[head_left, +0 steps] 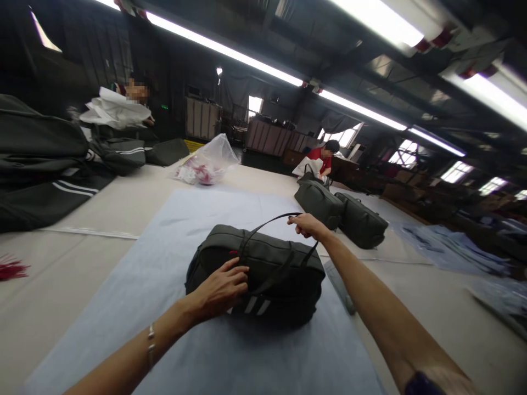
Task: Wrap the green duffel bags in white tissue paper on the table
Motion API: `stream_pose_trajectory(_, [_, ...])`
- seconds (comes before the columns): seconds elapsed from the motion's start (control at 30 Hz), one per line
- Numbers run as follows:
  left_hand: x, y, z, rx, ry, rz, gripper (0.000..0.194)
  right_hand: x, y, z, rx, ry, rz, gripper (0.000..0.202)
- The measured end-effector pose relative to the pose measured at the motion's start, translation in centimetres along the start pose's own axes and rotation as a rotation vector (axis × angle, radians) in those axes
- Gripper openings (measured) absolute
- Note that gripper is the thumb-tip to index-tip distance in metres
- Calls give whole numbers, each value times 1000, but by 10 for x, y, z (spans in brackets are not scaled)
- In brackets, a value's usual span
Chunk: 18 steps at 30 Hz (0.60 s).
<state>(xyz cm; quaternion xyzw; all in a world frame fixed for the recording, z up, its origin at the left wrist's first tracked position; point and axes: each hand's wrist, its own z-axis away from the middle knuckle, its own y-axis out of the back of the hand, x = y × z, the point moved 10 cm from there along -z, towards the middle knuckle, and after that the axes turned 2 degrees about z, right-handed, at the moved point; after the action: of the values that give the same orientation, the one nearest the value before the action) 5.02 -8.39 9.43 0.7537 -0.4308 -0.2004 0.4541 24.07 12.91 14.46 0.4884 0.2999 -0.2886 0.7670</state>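
The bag [267,257] is lying on the blue cloth [164,263], its long side facing the person and its white stripes [251,305] showing low on that side. The right hand [305,224] is gripping the far strap [267,221], its fingers curling closed around it and holding it up in an arch above the bag's top. The left hand [224,286] is resting on the near side toward the left end, its fingers lying loosely extended against the bag rather than closing around anything; a small red mark [234,252] is showing just above its fingertips. A bracelet [151,345] is circling the left wrist. The cloth is covering part of the pale table [411,291]. Two more dark bags are standing beyond the right hand, one [318,200] just beside the other [362,219], and a person in red [326,158] is leaning over the table behind them. A clear sack [209,162] with something red inside is sitting past the cloth's far edge. Further left, dark bags are forming a pile [41,134], and another person is bending behind white fabric [117,107]. Red threads [12,267] are lying at the left edge.
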Motion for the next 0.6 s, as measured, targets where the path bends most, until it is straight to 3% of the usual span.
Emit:
stream_pose_trajectory(0.13, [1,-21,37,64,103,-152,39,44,-29,11,-244,-138,-39,26])
stream_pose_trajectory(0.23, [4,-21,46,82,188,-191,55,45,-46,36,-366,-31,-249,30])
stream_pose_trajectory(0.33, [11,0,48,223,293,-158,55,26,-42,73,-238,203,-357,31])
stream_pose_trajectory(0.43, [25,13,47,398,350,-68,39,18,-56,120,-90,364,-132,22])
stream_pose_trajectory(0.53, [38,-12,34,353,359,6,28,21,-86,159,32,556,206,9])
stream_pose_trajectory(0.6, [39,-32,25,302,407,3,33,34,-102,171,167,640,352,17])
